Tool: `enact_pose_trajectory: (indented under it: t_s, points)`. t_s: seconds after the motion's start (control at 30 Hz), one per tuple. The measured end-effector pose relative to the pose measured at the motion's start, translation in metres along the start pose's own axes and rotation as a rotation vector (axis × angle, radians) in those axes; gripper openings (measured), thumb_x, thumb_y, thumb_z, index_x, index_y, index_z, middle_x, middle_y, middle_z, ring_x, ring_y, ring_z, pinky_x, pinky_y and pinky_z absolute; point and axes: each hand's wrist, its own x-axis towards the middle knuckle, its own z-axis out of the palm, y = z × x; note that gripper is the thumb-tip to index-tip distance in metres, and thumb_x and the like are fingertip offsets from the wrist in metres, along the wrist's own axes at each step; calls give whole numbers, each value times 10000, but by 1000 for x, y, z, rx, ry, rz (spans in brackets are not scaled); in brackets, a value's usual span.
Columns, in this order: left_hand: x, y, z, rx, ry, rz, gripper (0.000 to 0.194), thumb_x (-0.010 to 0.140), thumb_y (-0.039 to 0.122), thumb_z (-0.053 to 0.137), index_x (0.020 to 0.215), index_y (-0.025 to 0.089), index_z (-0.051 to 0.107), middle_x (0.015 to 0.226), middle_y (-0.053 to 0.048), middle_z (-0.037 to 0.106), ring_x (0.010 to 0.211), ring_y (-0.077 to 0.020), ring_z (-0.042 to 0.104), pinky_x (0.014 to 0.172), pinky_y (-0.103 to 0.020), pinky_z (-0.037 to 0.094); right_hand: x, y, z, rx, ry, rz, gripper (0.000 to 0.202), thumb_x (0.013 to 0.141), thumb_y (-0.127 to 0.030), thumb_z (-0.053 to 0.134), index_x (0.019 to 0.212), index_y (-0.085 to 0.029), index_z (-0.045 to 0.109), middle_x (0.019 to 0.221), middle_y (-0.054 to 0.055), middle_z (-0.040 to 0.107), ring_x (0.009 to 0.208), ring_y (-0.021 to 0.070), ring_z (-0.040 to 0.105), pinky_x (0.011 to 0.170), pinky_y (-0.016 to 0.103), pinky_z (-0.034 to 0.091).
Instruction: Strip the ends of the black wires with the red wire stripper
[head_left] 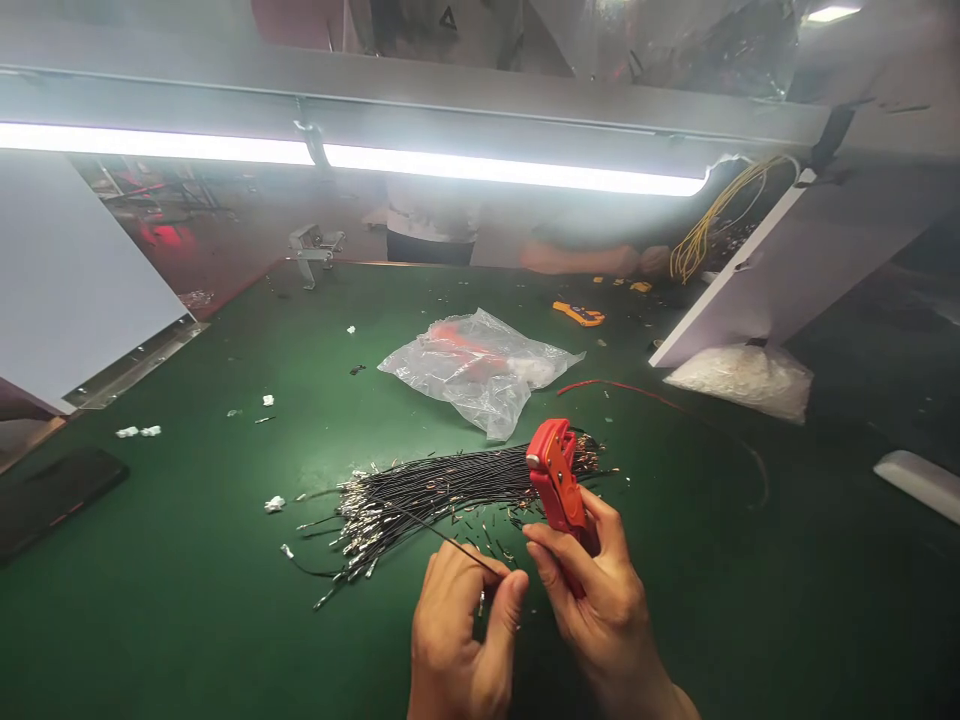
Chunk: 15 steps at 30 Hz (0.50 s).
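Between thumb and forefinger, my left hand [461, 625] pinches one thin black wire [442, 535], which runs up and left over the pile. My right hand [604, 590] is wrapped round a red wire stripper [553, 470], its head pointing up and away from me. The two hands are close together but apart. Just beyond them lies a bundle of black wires [450, 480], with silvery terminals at the left end and bare copper at the right. Short black offcuts [491, 540] are scattered in front of the bundle.
A clear plastic bag [480, 370] with something red inside lies behind the bundle. Farther back is an orange tool [579, 314]. A red wire [637, 388] curves to the right. A dark phone-like slab [56, 500] sits left; a filled bag [742, 380] rests right. Lamp tubes [517, 172] hang above.
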Motion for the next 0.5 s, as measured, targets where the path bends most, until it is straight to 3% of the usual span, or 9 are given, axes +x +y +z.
enact_pose_trajectory:
  t_s: [0.17,0.3,0.5]
  points:
    - [6,-2,-2,-175,-25,-223,117,892,213,700,797,238,762,740,11,707,692,-136,649,665,-205,517,2,-7,-5,81,-20,16,169,1006,-204,550,1039,-248,710,1298,114,480,1027,233,668,825,379,608]
    - [10,1,-1,-251,34,-266,96,869,258,733,811,264,809,699,12,717,655,-129,641,620,-188,514,-2,-11,-7,117,-46,1,245,1041,-383,482,1050,-260,694,1325,113,459,1066,250,656,816,387,607]
    - [17,0,-5,-269,32,-262,94,864,288,736,824,268,818,730,1,746,697,-137,668,657,-189,528,-6,-18,-7,132,-107,-35,174,987,-145,539,1007,-222,694,1360,131,442,1065,261,680,839,417,619]
